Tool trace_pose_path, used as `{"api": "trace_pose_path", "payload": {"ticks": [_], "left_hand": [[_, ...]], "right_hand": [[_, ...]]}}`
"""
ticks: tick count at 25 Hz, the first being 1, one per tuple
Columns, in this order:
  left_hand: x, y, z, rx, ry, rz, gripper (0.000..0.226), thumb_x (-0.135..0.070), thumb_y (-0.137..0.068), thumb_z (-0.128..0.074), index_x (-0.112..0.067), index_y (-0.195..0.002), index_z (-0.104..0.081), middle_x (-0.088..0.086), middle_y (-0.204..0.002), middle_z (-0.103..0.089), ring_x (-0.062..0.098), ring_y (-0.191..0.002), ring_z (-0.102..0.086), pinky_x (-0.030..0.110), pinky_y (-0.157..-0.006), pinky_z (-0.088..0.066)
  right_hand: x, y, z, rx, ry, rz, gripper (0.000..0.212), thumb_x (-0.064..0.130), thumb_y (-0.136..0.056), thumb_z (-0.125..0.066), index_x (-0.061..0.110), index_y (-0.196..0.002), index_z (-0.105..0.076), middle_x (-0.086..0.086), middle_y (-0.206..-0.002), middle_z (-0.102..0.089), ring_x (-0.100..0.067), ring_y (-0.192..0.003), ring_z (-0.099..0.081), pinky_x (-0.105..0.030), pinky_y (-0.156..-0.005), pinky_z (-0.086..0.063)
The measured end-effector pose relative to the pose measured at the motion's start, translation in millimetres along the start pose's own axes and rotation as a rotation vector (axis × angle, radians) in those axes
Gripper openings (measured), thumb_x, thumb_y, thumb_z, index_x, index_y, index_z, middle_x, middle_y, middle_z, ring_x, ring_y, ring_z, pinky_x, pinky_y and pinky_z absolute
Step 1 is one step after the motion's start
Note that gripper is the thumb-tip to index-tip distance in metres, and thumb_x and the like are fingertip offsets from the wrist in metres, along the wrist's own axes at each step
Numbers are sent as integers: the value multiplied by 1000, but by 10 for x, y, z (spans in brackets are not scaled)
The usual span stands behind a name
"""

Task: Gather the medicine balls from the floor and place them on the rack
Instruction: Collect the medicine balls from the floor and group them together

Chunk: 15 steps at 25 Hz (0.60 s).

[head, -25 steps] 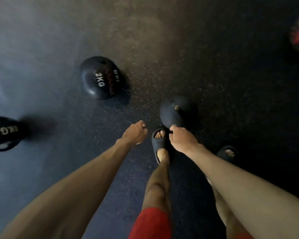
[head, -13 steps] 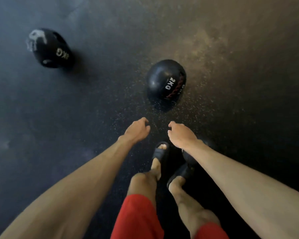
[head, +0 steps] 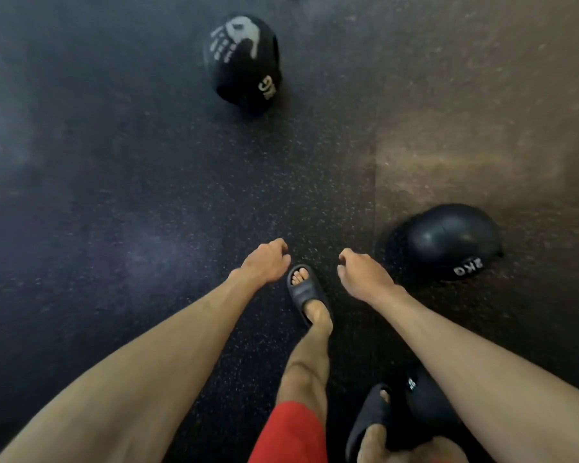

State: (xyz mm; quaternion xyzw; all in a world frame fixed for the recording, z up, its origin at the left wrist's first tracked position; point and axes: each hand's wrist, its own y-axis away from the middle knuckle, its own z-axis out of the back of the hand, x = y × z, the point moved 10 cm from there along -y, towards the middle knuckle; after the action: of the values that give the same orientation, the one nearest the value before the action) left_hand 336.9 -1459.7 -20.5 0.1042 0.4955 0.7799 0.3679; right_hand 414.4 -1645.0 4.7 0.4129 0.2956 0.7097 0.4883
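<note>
Third ball (head: 428, 409) — mostly behind forearm (head: 482, 379)

Far ball (head: 243, 61) black, white handprint; near ball (head: 448, 242) black, white lettering; floor (head: 147, 195) black, speckled; shorts (head: 291, 432) red.

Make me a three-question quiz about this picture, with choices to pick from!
1. Where is the ball with the white handprint?
A) in a hand
B) on the floor, farther ahead
C) on a rack

2. What colour are the shorts?
A) red
B) green
C) white

3. What are the left hand and right hand doing?
A) gripping a ball
B) hanging empty
C) pressing the floor

Answers:
1 B: it lies on the floor beyond both hands.
2 A: the cloth is plainly red.
3 B: neither hand touches anything.
</note>
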Motion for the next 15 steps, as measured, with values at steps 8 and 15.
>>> {"api": "trace_pose_path", "payload": {"ticks": [8, 15], "left_hand": [[458, -885, 1780, -49, 79, 78, 40, -29, -102, -46, -13, -138, -51, 16, -135, -59, 32, -123, -57, 43, -103, -46], [194, -1807, 3033, -20, 146, 143, 38, -28, -101, -48, -16, -137, -52, 11, -138, -58, 29, -125, -55, 40, -105, -43]], "right_hand": [[1545, -1292, 994, -5, 12, 109, 30, 31, -102, -43, 17, -126, -53, -16, -122, -63, -38, -110, -61, -48, -96, -49], [2220, -2463, 2041, 34, 69, 91, 31, 26, -103, -45, 14, -129, -54, -15, -126, -63, -35, -116, -60, -44, -95, -50]]}}
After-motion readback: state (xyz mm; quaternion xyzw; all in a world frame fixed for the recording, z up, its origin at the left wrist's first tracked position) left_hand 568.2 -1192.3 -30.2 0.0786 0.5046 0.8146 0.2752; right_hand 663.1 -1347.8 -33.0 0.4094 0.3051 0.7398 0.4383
